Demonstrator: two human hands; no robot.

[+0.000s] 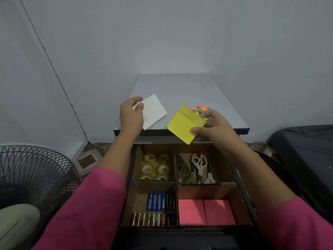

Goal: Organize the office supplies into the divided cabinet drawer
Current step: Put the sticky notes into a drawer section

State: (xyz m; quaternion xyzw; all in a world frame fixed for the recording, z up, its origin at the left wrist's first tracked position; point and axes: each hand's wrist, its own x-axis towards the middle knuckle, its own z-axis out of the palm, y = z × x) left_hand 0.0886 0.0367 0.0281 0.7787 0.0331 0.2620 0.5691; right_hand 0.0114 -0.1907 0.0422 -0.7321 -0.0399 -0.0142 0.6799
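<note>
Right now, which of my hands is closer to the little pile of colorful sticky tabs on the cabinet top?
Right. Your right hand, pinching the yellow pad, has fingers right at the colorful tabs. Your left hand is off to their left, on the white pad.

The wall is plain and pale grey. A round fan with a dark wire cage stands low on the left, on a patterned floor. Something dark, covered in black cloth, sits on the right.
</note>
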